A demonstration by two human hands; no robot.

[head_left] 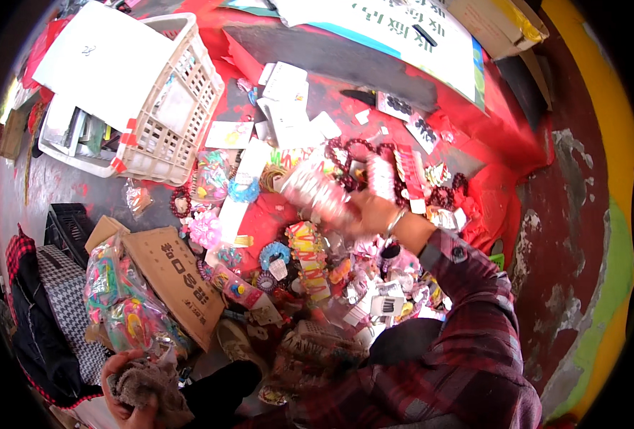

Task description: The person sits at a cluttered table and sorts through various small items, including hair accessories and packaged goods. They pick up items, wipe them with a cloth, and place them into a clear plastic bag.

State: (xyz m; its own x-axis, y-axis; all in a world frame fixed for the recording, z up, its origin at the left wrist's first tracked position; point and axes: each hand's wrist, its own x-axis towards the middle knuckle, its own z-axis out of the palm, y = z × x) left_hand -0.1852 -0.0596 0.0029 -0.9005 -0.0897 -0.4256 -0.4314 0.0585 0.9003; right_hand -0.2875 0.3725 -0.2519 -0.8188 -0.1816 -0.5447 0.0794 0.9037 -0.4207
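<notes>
At the lower left my left hand (141, 417) is closed round a crumpled grey-brown cloth (144, 382). My right hand (375, 212) reaches across the middle, its fingers wrapped round a pink-and-white banded bundle (313, 191) that motion blurs. A similar banded bundle (381, 176) lies just beyond that hand. Dark red bead strings (342, 159) are spread behind it. Nearer to me are a card of yellow hair clips (308, 259), a blue hair tie (274, 254) and a heap of small pink and white packets (385, 286). A pink fluffy hair tie (205, 229) lies farther left.
A beige plastic basket (161, 139) with a white sheet on top stands at the far left. Bags of colourful trinkets (135, 318) lean by a cardboard box (174, 282). White cards (286, 107) are stacked farther back, before a raised ledge (331, 53). A worn wall (556, 236) borders the right.
</notes>
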